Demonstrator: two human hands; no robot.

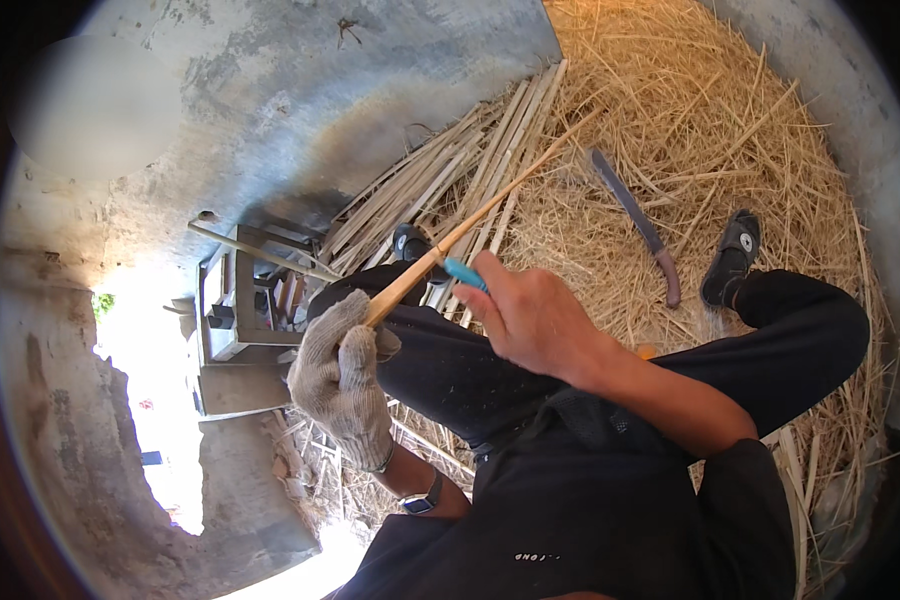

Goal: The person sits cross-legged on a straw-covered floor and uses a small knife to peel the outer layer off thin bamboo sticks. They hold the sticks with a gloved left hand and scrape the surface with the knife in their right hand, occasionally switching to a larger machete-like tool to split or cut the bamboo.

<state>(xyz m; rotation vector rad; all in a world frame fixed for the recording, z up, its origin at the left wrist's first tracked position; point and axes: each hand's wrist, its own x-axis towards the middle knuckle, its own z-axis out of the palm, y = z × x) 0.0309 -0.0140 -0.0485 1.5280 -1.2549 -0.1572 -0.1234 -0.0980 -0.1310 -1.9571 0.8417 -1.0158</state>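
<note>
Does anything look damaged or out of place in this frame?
Yes. The wall at left has a jagged opening, so it looks broken. An unsheathed machete lies loose on the straw near the right shoe. Oddly, the left hand is gloved while the right hand is bare.

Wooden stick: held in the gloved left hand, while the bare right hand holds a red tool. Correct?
Not quite: the head view shows the tool is light blue, not red. The gloved left hand does hold the wooden stick, and the bare right hand the tool.

Stick [460, 232] partly hidden by left hand [338, 370], turquoise handle [464, 273] partly covered
</note>
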